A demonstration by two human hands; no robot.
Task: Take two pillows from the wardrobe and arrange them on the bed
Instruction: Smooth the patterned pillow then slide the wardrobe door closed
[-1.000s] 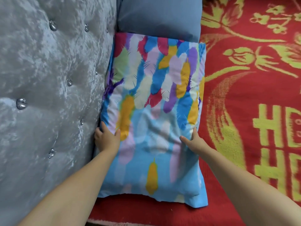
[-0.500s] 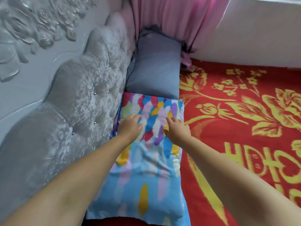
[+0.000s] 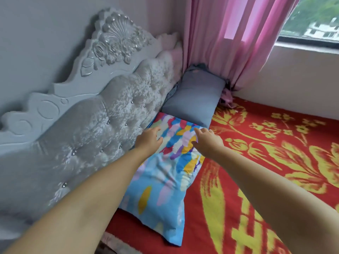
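Note:
A multicoloured feather-print pillow (image 3: 161, 180) lies flat on the bed (image 3: 275, 180) along the grey tufted headboard (image 3: 95, 129). Beyond it, in the corner, a plain grey-blue pillow (image 3: 194, 99) lies against the headboard too, its near edge touching the printed one. My left hand (image 3: 149, 139) rests on the far left part of the printed pillow, fingers spread. My right hand (image 3: 207, 142) hovers over or touches its far right corner, fingers loosely apart. Neither hand grips anything.
A red blanket with yellow floral pattern covers the bed. A pink curtain (image 3: 229, 37) hangs into the corner behind the grey-blue pillow. A window (image 3: 311, 19) and white wall run along the bed's far side.
My hands have slid from the near middle of the printed pillow up to its far end. The view has lifted and now takes in the headboard top, curtain and window.

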